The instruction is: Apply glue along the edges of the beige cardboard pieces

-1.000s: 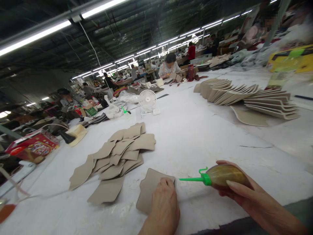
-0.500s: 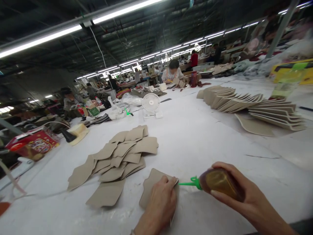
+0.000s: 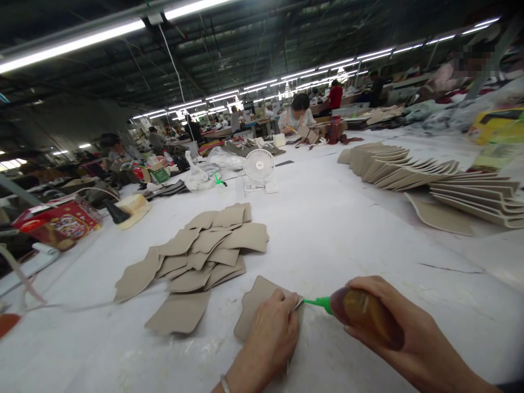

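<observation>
Fingers of the left hand (image 3: 272, 330) are pressing flat on a tan piece (image 3: 254, 305) at lower centre, while the right hand (image 3: 403, 333) is gripping an amber glue bottle (image 3: 362, 316), its green nozzle (image 3: 317, 302) touching the piece's edge.

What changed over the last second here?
The right hand carried the amber squeeze bottle with green nozzle leftward; its tip now reaches the edge of the beige cut piece under the left hand. Left hand stayed on that piece; the fanned pile of beige pieces did not move.
</observation>
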{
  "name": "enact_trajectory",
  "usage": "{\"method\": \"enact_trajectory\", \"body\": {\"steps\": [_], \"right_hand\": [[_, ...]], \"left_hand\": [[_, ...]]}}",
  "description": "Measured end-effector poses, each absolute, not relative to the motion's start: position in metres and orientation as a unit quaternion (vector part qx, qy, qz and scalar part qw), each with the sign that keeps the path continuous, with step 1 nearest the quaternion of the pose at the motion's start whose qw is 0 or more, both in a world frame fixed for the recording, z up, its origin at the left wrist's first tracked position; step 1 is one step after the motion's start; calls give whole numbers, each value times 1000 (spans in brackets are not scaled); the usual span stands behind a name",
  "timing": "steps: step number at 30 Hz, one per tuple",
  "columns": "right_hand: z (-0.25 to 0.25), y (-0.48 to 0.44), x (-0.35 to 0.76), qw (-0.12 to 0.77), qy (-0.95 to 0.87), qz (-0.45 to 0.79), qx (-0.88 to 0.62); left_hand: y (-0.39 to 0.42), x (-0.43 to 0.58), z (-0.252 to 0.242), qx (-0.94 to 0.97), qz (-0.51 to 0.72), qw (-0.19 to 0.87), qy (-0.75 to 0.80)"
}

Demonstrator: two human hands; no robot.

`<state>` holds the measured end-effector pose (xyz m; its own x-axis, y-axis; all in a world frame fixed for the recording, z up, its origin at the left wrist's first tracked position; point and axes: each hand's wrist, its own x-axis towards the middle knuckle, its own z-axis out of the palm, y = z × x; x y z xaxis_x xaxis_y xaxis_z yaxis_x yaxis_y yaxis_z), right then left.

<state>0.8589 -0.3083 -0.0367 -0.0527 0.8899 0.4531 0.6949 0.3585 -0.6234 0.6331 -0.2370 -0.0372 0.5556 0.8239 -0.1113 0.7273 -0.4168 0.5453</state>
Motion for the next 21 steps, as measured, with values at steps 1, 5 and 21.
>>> {"method": "enact_trajectory", "body": {"steps": [1, 5, 21], "right_hand": [[-35, -309, 858, 401, -724, 127, -546], [-28, -309, 856, 390, -742, 142, -527], [-39, -308, 864, 421, -715, 176, -530]], "left_hand": [[-237, 633, -37, 838, 87, 278, 462], [-239, 634, -38, 841, 85, 270, 460], [-241, 632, -33, 848, 60, 260, 457]]}}
